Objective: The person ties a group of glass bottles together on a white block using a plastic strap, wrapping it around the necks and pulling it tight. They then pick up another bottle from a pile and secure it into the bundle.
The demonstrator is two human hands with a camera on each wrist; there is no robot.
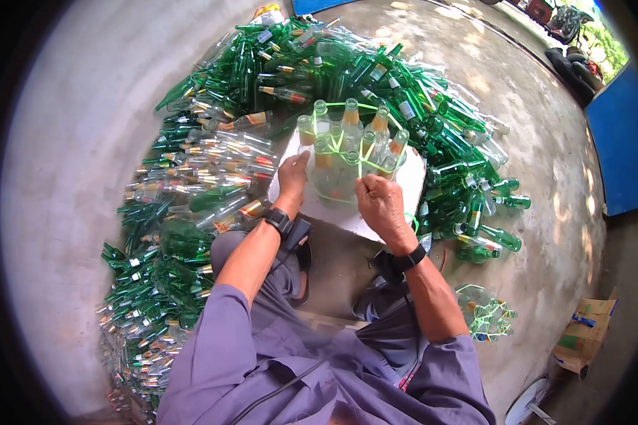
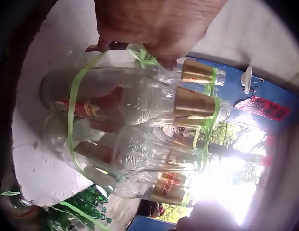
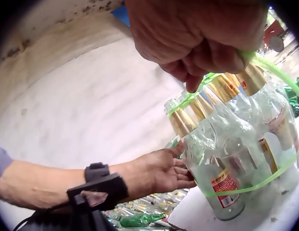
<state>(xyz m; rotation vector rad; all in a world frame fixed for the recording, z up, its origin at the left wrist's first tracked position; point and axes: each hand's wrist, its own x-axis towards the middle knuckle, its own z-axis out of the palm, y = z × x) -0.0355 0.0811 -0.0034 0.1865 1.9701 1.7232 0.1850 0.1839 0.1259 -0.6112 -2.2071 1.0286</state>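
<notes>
A bundle of clear glass bottles (image 1: 349, 134) with gold neck labels stands on a white block (image 1: 340, 217) in front of the person. Light green plastic strap (image 2: 73, 113) runs round the bottles' bodies and between their necks. The right hand (image 1: 381, 202) grips a length of the green strap (image 3: 272, 72) at the near side of the bundle, close to the bottle tops. At the bundle's left side is the left hand (image 1: 293, 173); in the right wrist view its fingers (image 3: 176, 175) lie extended against a bottle with a red label (image 3: 225, 185).
Green bottles (image 1: 244, 67) lie heaped behind and right of the block, with rows of clear bottles (image 1: 220, 159) at the left. Another strapped bundle (image 1: 488, 315) sits on the floor at the right, near a cardboard box (image 1: 585, 331). A blue panel (image 1: 625, 142) stands farther back.
</notes>
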